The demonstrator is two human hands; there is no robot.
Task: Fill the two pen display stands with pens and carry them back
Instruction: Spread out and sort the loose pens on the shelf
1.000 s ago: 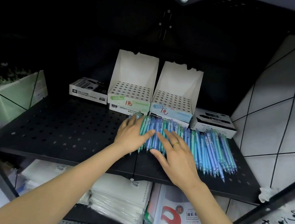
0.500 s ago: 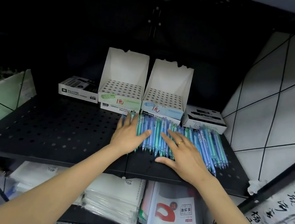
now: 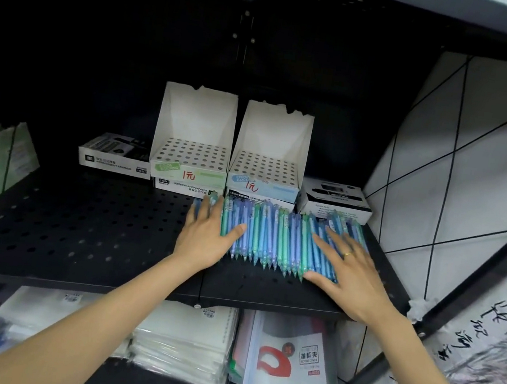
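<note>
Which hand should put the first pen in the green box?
Probably the left hand. It rests flat on the pens at their left end, right below the green-labelled stand. The right hand lies at the far right end.

Two pen display stands side by side at back of shelf [image 3: 77, 232]: left stand [image 3: 190, 153], right stand [image 3: 266, 169], each atop a flat box. Marker box [image 3: 115, 157] left of them, another box [image 3: 335, 201] right. Pens [image 3: 271, 240] lie in a row before the stands. Left hand [image 3: 206, 237] rests on the row's left end, right hand [image 3: 348, 270] on its right. Notebooks [image 3: 185, 341] on the shelf below.
</note>
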